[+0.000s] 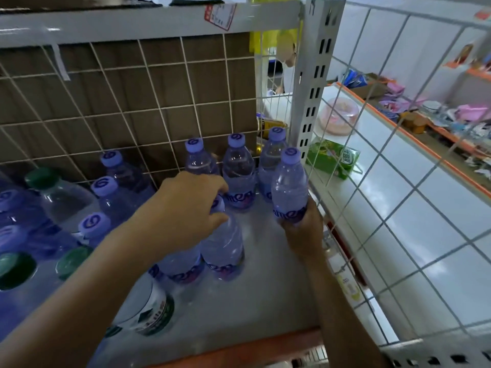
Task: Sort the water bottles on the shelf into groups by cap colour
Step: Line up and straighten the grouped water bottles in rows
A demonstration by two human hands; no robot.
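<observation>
Purple-capped water bottles stand on the grey shelf point(265, 301). My right hand point(303, 227) grips one purple-capped bottle point(289, 187) round its lower body, near the shelf's right wire side. My left hand point(188, 205) grips the cap and neck of another purple-capped bottle point(223, 248) standing mid-shelf. Three purple-capped bottles point(237, 171) stand in a row at the back right. More purple-capped bottles point(106, 192) crowd the left, mixed with green-capped bottles point(45, 179). A green-labelled bottle point(151, 306) stands under my left forearm.
A white wire grid point(159, 107) backs the shelf, with brown cardboard behind it. Another wire panel point(398, 181) closes the right side. A white upright post point(310, 88) stands at the back right corner. Beyond it lies a white counter point(385, 155) with a green box point(332, 158).
</observation>
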